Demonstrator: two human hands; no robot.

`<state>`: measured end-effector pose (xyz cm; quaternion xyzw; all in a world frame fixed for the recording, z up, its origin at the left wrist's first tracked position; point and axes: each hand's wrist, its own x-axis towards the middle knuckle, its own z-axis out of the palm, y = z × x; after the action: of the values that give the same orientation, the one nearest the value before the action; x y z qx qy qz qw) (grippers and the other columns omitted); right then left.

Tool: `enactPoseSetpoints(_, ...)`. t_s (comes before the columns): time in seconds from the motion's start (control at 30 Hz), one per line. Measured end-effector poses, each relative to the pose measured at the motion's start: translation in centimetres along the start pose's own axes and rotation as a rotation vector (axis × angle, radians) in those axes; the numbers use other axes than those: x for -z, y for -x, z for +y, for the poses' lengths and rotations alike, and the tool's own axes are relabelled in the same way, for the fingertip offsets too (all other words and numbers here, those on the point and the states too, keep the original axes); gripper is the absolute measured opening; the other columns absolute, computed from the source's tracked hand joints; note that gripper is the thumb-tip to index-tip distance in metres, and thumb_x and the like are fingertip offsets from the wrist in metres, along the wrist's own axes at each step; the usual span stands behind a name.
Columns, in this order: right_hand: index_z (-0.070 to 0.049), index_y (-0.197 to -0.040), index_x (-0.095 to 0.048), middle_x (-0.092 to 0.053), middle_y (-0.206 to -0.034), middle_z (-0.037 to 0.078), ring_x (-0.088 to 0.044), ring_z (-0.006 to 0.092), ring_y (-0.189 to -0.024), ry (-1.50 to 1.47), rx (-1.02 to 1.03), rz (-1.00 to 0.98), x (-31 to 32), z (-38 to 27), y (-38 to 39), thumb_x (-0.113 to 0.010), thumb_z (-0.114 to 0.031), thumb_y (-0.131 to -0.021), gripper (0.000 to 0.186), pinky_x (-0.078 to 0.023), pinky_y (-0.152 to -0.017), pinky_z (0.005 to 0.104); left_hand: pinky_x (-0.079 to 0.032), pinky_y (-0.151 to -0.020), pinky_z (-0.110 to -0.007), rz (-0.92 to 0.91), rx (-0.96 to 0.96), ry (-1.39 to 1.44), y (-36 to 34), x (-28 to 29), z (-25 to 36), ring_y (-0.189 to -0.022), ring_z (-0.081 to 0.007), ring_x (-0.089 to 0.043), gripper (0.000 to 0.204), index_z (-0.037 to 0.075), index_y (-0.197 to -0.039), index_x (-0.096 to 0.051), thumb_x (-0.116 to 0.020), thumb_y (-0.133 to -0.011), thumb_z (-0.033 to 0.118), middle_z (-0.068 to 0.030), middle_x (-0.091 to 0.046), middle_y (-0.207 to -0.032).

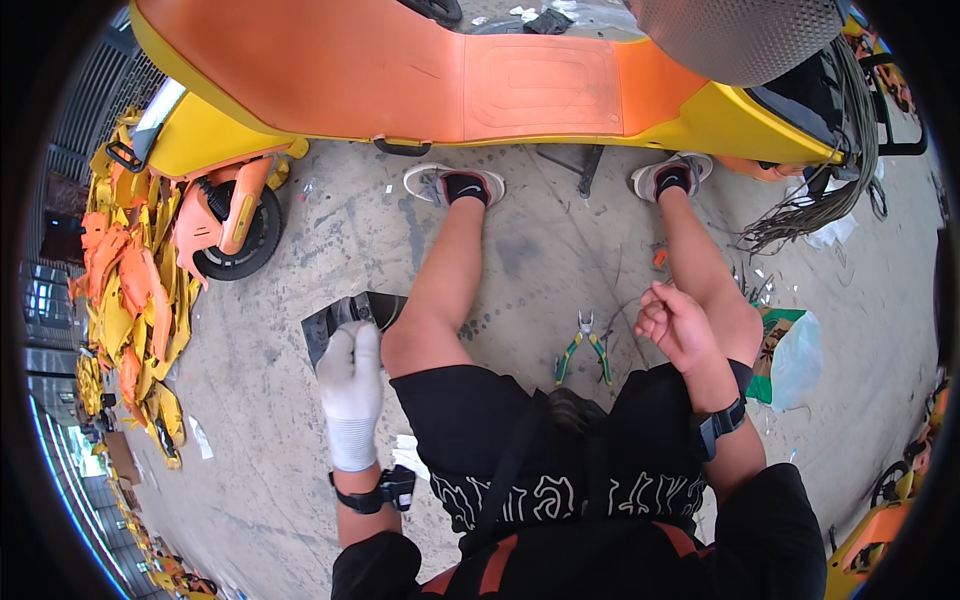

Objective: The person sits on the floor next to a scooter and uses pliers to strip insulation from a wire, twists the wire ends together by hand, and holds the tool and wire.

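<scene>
Watching remotely, I cannot tell whether the gloved left hand (351,368) near the black panel (321,326) on the floor (535,275) or the curled right hand (679,326) near the thin wire (622,308) grips anything, and a shifting shoe (424,184) could snag that wire or kick the pliers (585,330) between the legs (440,272)

Pliers (585,331) on flr (535,260) btwn legs (450,270), scooter (400,85) in frnt.
</scene>
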<state>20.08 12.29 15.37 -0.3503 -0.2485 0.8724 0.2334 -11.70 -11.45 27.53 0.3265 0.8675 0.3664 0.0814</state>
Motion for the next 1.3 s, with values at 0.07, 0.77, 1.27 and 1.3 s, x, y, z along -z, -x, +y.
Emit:
enactPoseSetpoints(0.07, 0.002, -0.089, -0.064, -0.053, -0.063, 0.001, -0.057, 0.0166, -0.061, 0.119, 0.023, -0.071, -1.7, 0.7, 0.4, -0.052, -0.027, -0.100, 0.033, -0.050, -0.065, 0.0321, -0.052, -0.071, -0.038, 0.042, -0.129, 0.042, -0.5, -3.4, 2.4, -0.078, -0.0328, -0.068, 0.019, 0.000, -0.094, -0.065, -0.056, -0.096, 0.016, -0.0185, -0.068, -0.085)
enactPoseSetpoints(0.77, 0.000, -0.092, -0.066, -0.050, -0.063, -0.002, -0.050, 0.0088, -0.056, 0.595, -0.352, 0.127, -0.8, 5.8, -2.5, -0.051, -0.044, -0.100, 0.047, -0.037, -0.049, 0.0239, -0.048, -0.074, -0.033, -0.745, 0.020, 0.412, 4.6, -21.8, -0.7, -0.079, -0.0192, -0.062, 0.028, -0.002, -0.096, -0.065, -0.055, -0.097, 0.024, -0.0138, -0.066, -0.085)
enactPoseSetpoints(1.27, -0.008, -0.092, -0.060, -0.053, -0.066, -0.004, -0.051, 0.0112, -0.059, -0.101, -0.225, 0.213, 3.8, 6.6, -7.1, -0.053, -0.030, -0.101, 0.024, -0.041, -0.053, 0.0256, -0.022, -0.045, -0.022, -1.040, 0.572, 1.116, 3.0, -21.8, -0.5, -0.048, -0.0036, -0.028, 0.032, -0.001, -0.110, -0.058, -0.040, -0.105, 0.025, 0.0069, -0.035, -0.060)
enactPoseSetpoints(1.3, -0.008, -0.092, -0.060, -0.053, -0.066, -0.004, -0.051, 0.0113, -0.059, -0.125, -0.214, 0.222, 4.2, 6.5, -7.5, -0.053, -0.030, -0.101, 0.024, -0.041, -0.053, 0.0256, -0.018, -0.044, -0.021, -1.056, 0.595, 1.197, 2.9, -21.7, -0.6, -0.047, -0.0029, -0.025, 0.032, -0.001, -0.109, -0.057, -0.039, -0.105, 0.025, 0.0078, -0.031, -0.059)
